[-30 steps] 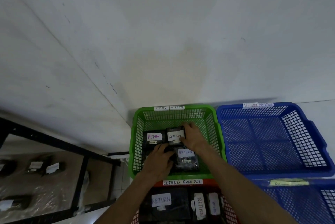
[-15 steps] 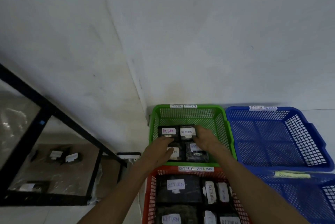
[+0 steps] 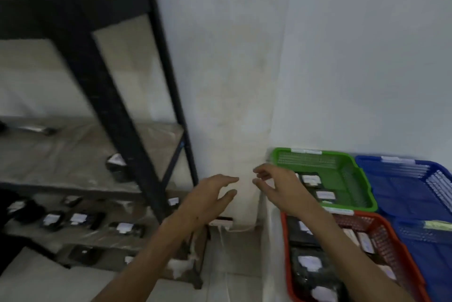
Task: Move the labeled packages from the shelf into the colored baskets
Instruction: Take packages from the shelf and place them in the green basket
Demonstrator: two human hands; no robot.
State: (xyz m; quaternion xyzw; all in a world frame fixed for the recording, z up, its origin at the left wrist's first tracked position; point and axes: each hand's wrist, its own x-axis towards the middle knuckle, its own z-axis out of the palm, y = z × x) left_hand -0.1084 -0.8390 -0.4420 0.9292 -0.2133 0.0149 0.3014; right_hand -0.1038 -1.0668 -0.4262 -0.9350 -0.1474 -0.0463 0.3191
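My left hand point(image 3: 210, 197) and my right hand point(image 3: 278, 186) hover empty in mid-air, fingers spread, between the black shelf point(image 3: 117, 111) on the left and the baskets on the right. The green basket point(image 3: 354, 174) holds black packages with white labels point(image 3: 310, 179). In front of it the red basket point(image 3: 401, 252) is packed with several labeled packages point(image 3: 309, 261). More black labeled packages point(image 3: 123, 228) lie on the shelf's lower board, and one point(image 3: 116, 163) lies on the board above. The picture is blurred by motion.
A blue basket point(image 3: 415, 184) sits right of the green one, with another blue basket point(image 3: 430, 240) in front of it. A white wall corner rises behind my hands. A white power strip point(image 3: 220, 222) with a cable lies at the wall's foot.
Both hands have let go of the packages in the green basket and pulled back to the left, empty. The view has swung left toward the shelf.
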